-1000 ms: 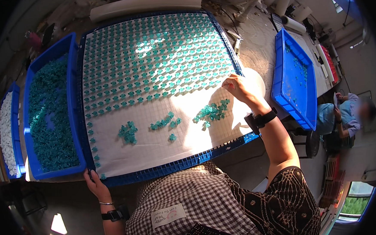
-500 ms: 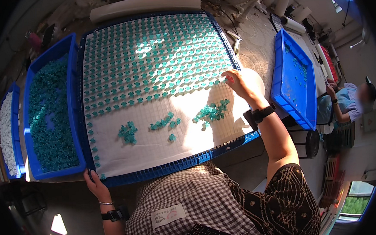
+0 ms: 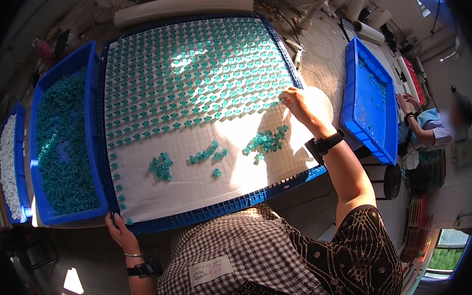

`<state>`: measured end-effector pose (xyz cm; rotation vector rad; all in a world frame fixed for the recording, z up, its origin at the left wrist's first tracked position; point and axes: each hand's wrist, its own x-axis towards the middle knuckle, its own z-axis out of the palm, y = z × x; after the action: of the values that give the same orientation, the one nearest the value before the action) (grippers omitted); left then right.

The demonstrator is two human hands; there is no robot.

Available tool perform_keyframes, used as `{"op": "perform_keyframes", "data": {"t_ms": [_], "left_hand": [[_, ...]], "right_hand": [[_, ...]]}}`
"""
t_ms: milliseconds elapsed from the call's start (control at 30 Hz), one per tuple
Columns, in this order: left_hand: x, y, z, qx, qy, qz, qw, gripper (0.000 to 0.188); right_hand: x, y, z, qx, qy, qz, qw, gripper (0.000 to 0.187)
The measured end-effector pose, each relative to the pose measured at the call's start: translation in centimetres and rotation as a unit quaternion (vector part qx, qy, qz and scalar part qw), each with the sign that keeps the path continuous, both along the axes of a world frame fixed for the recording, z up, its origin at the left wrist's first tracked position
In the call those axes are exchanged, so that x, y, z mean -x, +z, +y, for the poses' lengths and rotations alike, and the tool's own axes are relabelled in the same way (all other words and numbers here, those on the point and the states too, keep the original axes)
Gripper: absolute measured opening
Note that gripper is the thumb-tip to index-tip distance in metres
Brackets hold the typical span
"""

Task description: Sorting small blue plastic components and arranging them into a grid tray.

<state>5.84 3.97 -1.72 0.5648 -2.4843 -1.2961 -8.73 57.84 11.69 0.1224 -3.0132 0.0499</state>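
Note:
A white gridded sheet (image 3: 184,191) lies on a wide blue slatted tray (image 3: 197,219). Small translucent teal pieces (image 3: 190,99) stand on it in regular rows over the far part, and one column runs down its left edge. Loose teal pieces lie heaped nearer me: a left pile (image 3: 161,167), a middle cluster (image 3: 206,153) and a right pile (image 3: 265,141). My right hand (image 3: 303,108) is pinched at the right end of the nearest row; its fingertips hide what they hold. My left hand (image 3: 123,235) grips the tray's near left corner.
A blue bin (image 3: 98,129) full of teal pieces stands at the left, beyond it a narrow blue bin (image 3: 24,160) of white pieces. At the right, a blue bin (image 3: 361,110) holds a few teal pieces. A white roll (image 3: 184,9) lies behind; another person (image 3: 435,127) sits far right.
My right fingertips have closed together at the row's end, with the hand barely shifted. My left hand stays at the corner. The other person's hands have moved apart and toward the right bin.

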Motion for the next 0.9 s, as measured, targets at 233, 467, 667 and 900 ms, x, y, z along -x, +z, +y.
{"op": "perform_keyframes", "data": {"t_ms": [233, 467, 667, 900], "left_hand": [[0.2, -0.4, -0.1, 0.003, -0.014, 0.004, 1.0, 0.046], [0.0, -0.7, -0.6, -0.044, -0.004, -0.013, 0.999, 0.045], [0.0, -0.7, -0.3, 0.017, -0.003, 0.007, 1.0, 0.044], [-0.1, -0.9, -0.8, -0.029, -0.005, -0.005, 1.0, 0.045]], "right_hand": [[0.6, -3.5, 3.2, 0.064, 0.091, 0.107, 0.988, 0.02], [-3.0, -4.7, 2.8, 0.207, 0.07, -0.145, 0.965, 0.018], [-4.1, -3.5, 2.3, 0.193, 0.062, -0.192, 0.96, 0.015], [-5.3, -4.0, 2.9, 0.195, 0.076, -0.166, 0.964, 0.017]]}}
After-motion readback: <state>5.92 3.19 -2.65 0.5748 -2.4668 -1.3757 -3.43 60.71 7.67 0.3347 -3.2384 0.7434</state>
